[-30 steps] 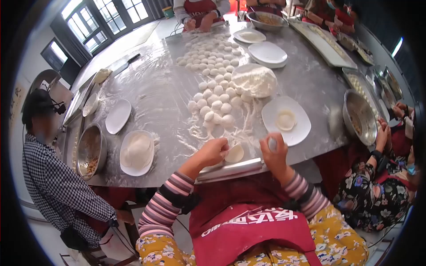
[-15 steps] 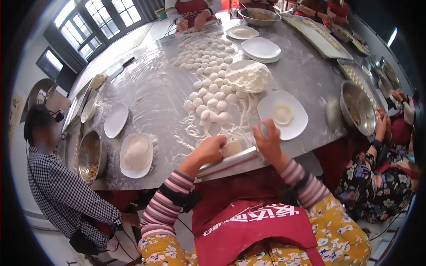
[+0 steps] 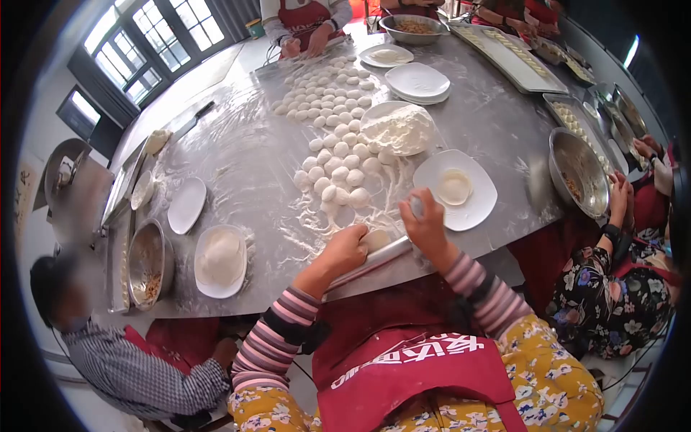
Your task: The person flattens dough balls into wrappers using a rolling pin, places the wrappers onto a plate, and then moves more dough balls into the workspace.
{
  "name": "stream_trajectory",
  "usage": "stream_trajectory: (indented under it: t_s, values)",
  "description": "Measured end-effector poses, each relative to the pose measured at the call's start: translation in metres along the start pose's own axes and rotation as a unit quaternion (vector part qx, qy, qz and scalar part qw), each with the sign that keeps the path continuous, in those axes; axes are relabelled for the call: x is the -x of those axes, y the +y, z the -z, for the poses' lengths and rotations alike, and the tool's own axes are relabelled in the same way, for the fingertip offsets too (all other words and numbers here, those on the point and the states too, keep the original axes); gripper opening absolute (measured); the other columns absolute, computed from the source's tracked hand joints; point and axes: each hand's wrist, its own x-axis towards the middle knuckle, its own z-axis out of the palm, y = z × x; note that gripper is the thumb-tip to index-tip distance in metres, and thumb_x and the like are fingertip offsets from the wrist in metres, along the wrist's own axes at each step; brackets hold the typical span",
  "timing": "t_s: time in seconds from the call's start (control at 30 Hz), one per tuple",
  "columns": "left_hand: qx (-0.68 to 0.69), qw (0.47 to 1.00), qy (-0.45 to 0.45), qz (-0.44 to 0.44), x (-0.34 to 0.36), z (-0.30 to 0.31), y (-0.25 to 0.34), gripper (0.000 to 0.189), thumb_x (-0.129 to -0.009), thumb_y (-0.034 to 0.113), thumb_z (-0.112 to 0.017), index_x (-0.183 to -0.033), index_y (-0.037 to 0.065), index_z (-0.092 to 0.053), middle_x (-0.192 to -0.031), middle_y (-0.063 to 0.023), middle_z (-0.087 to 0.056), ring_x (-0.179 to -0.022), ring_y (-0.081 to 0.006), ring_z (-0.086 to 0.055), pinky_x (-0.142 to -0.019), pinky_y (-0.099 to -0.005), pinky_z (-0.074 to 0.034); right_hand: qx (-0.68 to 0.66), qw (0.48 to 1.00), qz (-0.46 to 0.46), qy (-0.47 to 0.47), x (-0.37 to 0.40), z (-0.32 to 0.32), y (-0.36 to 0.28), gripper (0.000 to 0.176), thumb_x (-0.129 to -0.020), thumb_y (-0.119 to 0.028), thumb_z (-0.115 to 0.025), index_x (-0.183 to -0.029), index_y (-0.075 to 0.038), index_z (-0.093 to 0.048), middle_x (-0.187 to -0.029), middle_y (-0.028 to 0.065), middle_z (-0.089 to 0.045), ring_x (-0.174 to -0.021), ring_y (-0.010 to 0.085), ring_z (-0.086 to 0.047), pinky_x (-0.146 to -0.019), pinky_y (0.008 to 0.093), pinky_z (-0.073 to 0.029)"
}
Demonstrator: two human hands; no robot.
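Note:
My left hand (image 3: pixel 345 250) is closed with its fingertips on the edge of a round dough wrapper (image 3: pixel 376 240), which lies on the floured table near its front edge. My right hand (image 3: pixel 430 227), just right of the wrapper, is wrapped round what looks like a rolling pin (image 3: pixel 416 207); only its pale rounded end shows, the rest being hidden by my fingers. Beyond my right hand, a white plate (image 3: pixel 478 209) bears a flat round wrapper (image 3: pixel 454 187). Several small dough balls (image 3: pixel 338 173) lie in flour ahead of my hands.
A plate heaped with flour (image 3: pixel 400 131) stands behind the dough balls. To the left are a plate of stacked wrappers (image 3: pixel 220 261) and a steel bowl of filling (image 3: pixel 150 263). Another steel bowl (image 3: pixel 579 173) is at right. Co-workers stand around the metal table (image 3: pixel 245 173).
My right hand has shifted slightly left and its grip has turned a little. My left hand stays at the wrapper. The co-worker at left has bent lower.

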Motion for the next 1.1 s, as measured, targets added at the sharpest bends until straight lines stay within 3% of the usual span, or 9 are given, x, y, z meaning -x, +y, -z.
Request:
stream_trajectory:
  t_s: [0.47, 0.5, 0.57, 0.77, 0.83, 0.9, 0.97, 1.03, 1.1]
  values:
    - [-0.024, 0.999, -0.024, -0.035, -0.002, 0.004, -0.009, 0.015, -0.082, 0.006, -0.051, -0.091, -0.002, -0.059, -0.075, -0.0155, -0.061, -0.070, -0.0215, -0.058, -0.066, -0.0350, -0.045, 0.036, 0.999, 0.028, -0.006, -0.003, -0.006, 0.009, 0.022, -0.076, -0.004, -0.066, -0.091, -0.004, -0.050, -0.072, 0.0182, -0.057, -0.061, 0.0379, -0.057, -0.051, 0.0395, -0.045]
    - [-0.031, 0.998, -0.029, -0.037, -0.004, 0.004, -0.009, 0.015, -0.082, 0.006, -0.051, -0.091, -0.002, -0.059, -0.075, -0.0155, -0.061, -0.070, -0.0215, -0.058, -0.066, -0.0350, -0.045, 0.005, 1.000, 0.020, 0.012, -0.014, -0.021, 0.013, 0.021, -0.076, -0.005, -0.065, -0.091, -0.004, -0.050, -0.072, 0.0192, -0.057, -0.062, 0.0387, -0.057, -0.051, 0.0401, -0.045]
    - [0.011, 0.999, -0.019, 0.030, -0.012, 0.008, -0.007, 0.019, -0.084, 0.015, -0.052, -0.086, -0.003, -0.060, -0.081, -0.0231, -0.062, -0.077, -0.0378, -0.060, -0.069, -0.0408, -0.045, -0.009, 1.000, 0.010, 0.012, -0.022, -0.028, 0.018, 0.022, -0.077, -0.006, -0.065, -0.092, -0.005, -0.049, -0.073, 0.0199, -0.058, -0.065, 0.0399, -0.058, -0.051, 0.0421, -0.044]
    - [-0.037, 0.999, -0.022, -0.027, -0.027, 0.001, -0.003, 0.012, -0.081, 0.011, -0.059, -0.086, 0.001, -0.058, -0.074, -0.0164, -0.061, -0.071, -0.0280, -0.060, -0.065, -0.0360, -0.045, -0.001, 0.999, 0.048, -0.024, 0.020, 0.017, 0.005, 0.026, -0.076, -0.004, -0.067, -0.093, -0.004, -0.049, -0.075, 0.0128, -0.058, -0.063, 0.0332, -0.060, -0.053, 0.0374, -0.046]
    - [0.062, 0.993, -0.066, -0.080, -0.049, -0.002, 0.011, 0.010, -0.084, 0.008, -0.056, -0.089, 0.000, -0.053, -0.073, -0.0051, -0.055, -0.070, -0.0112, -0.048, -0.063, -0.0283, -0.042, -0.049, 0.998, 0.022, -0.027, 0.028, 0.032, -0.008, 0.026, -0.075, -0.003, -0.068, -0.093, -0.004, -0.049, -0.075, 0.0132, -0.058, -0.063, 0.0328, -0.061, -0.053, 0.0362, -0.046]
    - [0.078, 0.988, -0.095, -0.095, -0.080, -0.004, 0.039, 0.010, -0.086, 0.009, -0.056, -0.091, 0.000, -0.054, -0.077, -0.0021, -0.055, -0.070, -0.0108, -0.049, -0.064, -0.0271, -0.043, -0.065, 0.997, 0.007, -0.036, 0.035, 0.037, -0.008, 0.026, -0.075, -0.002, -0.068, -0.093, -0.004, -0.049, -0.074, 0.0133, -0.058, -0.062, 0.0327, -0.061, -0.052, 0.0358, -0.046]
    - [0.359, 0.927, -0.107, -0.020, -0.102, -0.005, 0.069, 0.013, -0.088, 0.013, -0.056, -0.094, 0.001, -0.055, -0.081, 0.0001, -0.055, -0.073, -0.0105, -0.051, -0.065, -0.0260, -0.044, -0.086, 0.995, -0.008, -0.049, 0.036, 0.038, -0.008, 0.026, -0.075, -0.002, -0.068, -0.093, -0.004, -0.049, -0.073, 0.0133, -0.058, -0.062, 0.0326, -0.061, -0.052, 0.0355, -0.047]
    - [0.334, 0.939, -0.065, -0.045, -0.118, 0.003, 0.067, 0.016, -0.090, 0.017, -0.055, -0.095, 0.002, -0.056, -0.083, 0.0010, -0.055, -0.078, -0.0104, -0.053, -0.067, -0.0272, -0.046, -0.091, 0.995, -0.001, -0.047, 0.036, 0.039, -0.009, 0.026, -0.075, -0.002, -0.068, -0.093, -0.004, -0.050, -0.072, 0.0135, -0.059, -0.062, 0.0326, -0.061, -0.052, 0.0353, -0.047]
    - [0.144, 0.985, -0.004, -0.096, -0.129, 0.009, 0.024, 0.020, -0.083, 0.015, -0.061, -0.096, 0.000, -0.056, -0.081, -0.0047, -0.058, -0.080, -0.0197, -0.058, -0.069, -0.0328, -0.047, -0.093, 0.994, -0.002, -0.049, 0.036, 0.041, -0.009, 0.026, -0.075, -0.002, -0.068, -0.092, -0.004, -0.050, -0.071, 0.0136, -0.059, -0.062, 0.0327, -0.061, -0.052, 0.0352, -0.046]
